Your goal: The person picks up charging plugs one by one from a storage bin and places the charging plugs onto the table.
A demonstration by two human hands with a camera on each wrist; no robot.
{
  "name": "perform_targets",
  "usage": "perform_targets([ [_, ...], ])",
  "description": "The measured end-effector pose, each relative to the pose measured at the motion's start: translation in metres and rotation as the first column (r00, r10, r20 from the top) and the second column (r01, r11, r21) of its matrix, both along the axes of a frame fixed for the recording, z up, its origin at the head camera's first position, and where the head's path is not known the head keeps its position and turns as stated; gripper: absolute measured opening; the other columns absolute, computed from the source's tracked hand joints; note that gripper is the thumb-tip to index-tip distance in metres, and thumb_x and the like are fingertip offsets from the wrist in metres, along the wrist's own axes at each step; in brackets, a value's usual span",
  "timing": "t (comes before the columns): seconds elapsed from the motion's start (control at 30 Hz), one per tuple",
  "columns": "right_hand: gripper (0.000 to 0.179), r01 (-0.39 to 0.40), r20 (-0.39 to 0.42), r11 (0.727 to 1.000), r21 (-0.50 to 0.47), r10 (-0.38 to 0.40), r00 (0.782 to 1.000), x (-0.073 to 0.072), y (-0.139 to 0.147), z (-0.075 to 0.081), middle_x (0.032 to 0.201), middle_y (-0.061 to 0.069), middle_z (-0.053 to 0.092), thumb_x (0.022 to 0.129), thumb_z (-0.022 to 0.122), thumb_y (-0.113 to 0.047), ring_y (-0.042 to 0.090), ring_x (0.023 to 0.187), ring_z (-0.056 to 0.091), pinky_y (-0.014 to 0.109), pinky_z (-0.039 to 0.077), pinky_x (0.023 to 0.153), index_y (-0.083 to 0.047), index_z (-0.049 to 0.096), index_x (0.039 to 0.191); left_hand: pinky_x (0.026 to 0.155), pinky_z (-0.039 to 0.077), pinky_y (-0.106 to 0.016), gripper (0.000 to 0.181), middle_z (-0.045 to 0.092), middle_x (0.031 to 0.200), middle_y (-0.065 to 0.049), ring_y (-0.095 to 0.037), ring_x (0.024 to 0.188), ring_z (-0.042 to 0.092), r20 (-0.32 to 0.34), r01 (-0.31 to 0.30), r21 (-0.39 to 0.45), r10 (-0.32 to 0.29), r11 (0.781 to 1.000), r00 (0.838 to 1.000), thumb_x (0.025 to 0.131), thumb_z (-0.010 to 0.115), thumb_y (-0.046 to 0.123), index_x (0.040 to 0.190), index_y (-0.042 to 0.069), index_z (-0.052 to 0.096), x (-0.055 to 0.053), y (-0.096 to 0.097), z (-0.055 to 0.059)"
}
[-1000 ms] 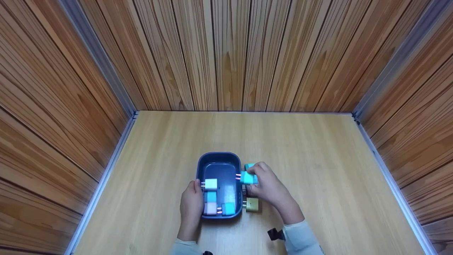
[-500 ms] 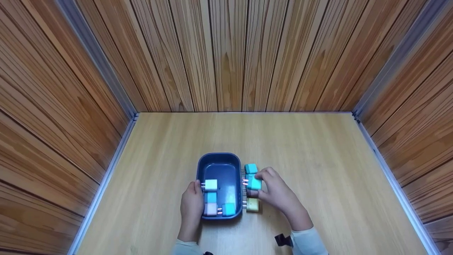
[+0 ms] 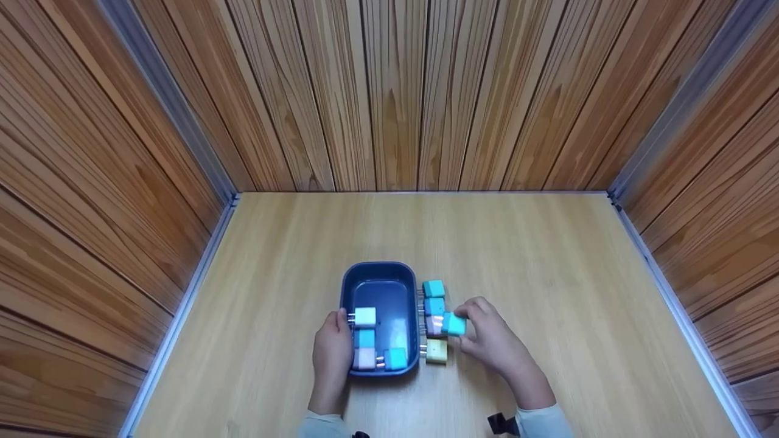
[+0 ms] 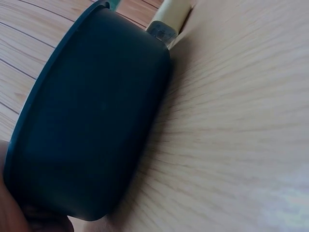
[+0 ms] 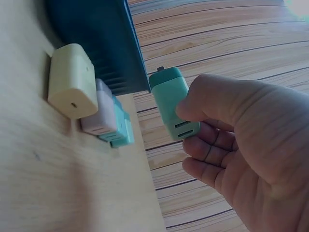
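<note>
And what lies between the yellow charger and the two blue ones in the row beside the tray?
The lilac charger; it shows in the right wrist view, and in the head view, partly behind the held charger.

Teal charger hangs seemingly level beside the tray.
</note>
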State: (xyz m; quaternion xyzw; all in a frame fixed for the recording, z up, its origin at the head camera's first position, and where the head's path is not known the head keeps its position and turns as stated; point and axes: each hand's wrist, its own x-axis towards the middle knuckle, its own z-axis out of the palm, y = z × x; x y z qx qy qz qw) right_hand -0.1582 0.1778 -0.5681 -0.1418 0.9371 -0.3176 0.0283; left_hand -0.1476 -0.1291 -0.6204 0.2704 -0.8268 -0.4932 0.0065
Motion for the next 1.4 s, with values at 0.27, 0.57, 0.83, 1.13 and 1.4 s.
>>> perform_targets([
  [0.27,0.042,-0.015,-0.029,1.000,0.003,0.015,0.999,0.005,0.009,-0.008,0.120,-0.001,0.056,0.080,0.081,-0.003,0.016,0.114,0.056,0.038,0.051,0.100,-0.009,0.066,0.119,0.061,0.039,-0.033,0.047,0.048,0.075,-0.004,-0.022,0.071,0.052,-0.006,0.001,-0.020,-0.002,1.000,1.000,0.109,0.035,0.051,0.103,0.015,0.064,-0.002,0.001,0.002],
  [0.57,0.042,0.006,0.017,1.000,0.008,-0.006,1.000,0.009,0.015,-0.014,0.119,-0.005,0.055,0.082,0.079,-0.006,0.013,0.113,0.055,0.038,0.051,0.101,-0.013,0.066,0.121,0.066,0.044,-0.033,0.051,0.058,0.083,-0.005,-0.022,0.079,0.057,0.035,0.004,-0.007,-0.003,1.000,0.999,0.109,0.033,0.054,0.113,0.015,0.066,-0.003,0.002,-0.001],
  [0.83,0.040,-0.001,-0.009,1.000,0.024,0.001,1.000,0.011,0.019,-0.025,0.117,-0.004,0.055,0.081,0.080,-0.004,0.012,0.110,0.056,0.037,0.051,0.099,-0.012,0.066,0.118,0.060,0.038,-0.034,0.047,0.048,0.074,-0.004,-0.022,0.070,0.052,0.004,0.005,-0.058,-0.004,0.998,1.000,0.110,0.035,0.048,0.103,0.013,0.065,-0.001,0.000,-0.001],
  [1.13,0.041,0.024,0.060,0.999,0.023,-0.025,0.998,0.013,0.022,-0.032,0.119,-0.003,0.055,0.082,0.080,-0.005,0.013,0.111,0.056,0.039,0.050,0.102,-0.013,0.066,0.120,0.062,0.041,-0.032,0.046,0.052,0.077,-0.004,-0.021,0.074,0.055,0.014,-0.007,-0.024,0.007,1.000,1.000,0.110,0.036,0.049,0.108,0.014,0.065,-0.001,0.001,-0.002],
  [1.4,0.041,0.023,0.092,1.000,-0.006,-0.022,0.996,0.012,0.029,-0.035,0.117,-0.005,0.054,0.082,0.079,-0.003,0.013,0.112,0.056,0.040,0.049,0.103,-0.013,0.066,0.120,0.061,0.040,-0.033,0.047,0.049,0.075,-0.004,-0.022,0.072,0.054,0.001,-0.004,-0.023,0.004,1.000,1.000,0.110,0.035,0.050,0.106,0.014,0.065,-0.001,0.001,0.000],
])
